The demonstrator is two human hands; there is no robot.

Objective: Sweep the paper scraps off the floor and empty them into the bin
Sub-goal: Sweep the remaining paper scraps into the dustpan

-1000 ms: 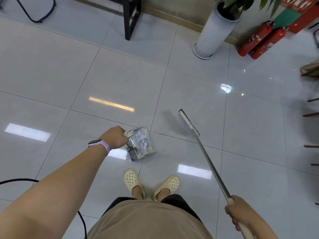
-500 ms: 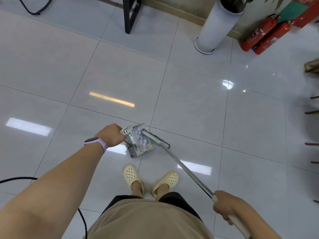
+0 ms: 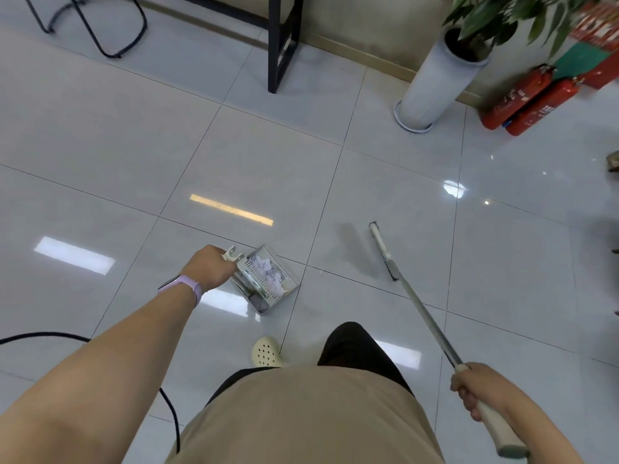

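A shiny metal dustpan hangs low over the tiled floor, with several white paper scraps heaped inside it. My left hand grips its handle at the top. A long broom slants across the right side, its narrow head off to the right of the dustpan and apart from it. My right hand holds the broom's cream grip near the lower right corner. One tiny scrap lies on the floor just right of the dustpan. No bin is in view.
A tall white planter stands at the back right beside two red fire extinguishers. A black table leg and a chair frame are at the back. A black cable curves along the floor at left.
The broom head has swung away from the dustpan's mouth to the right and now sits apart. My left hand still holds the dustpan; I have stepped, so one foot shows.
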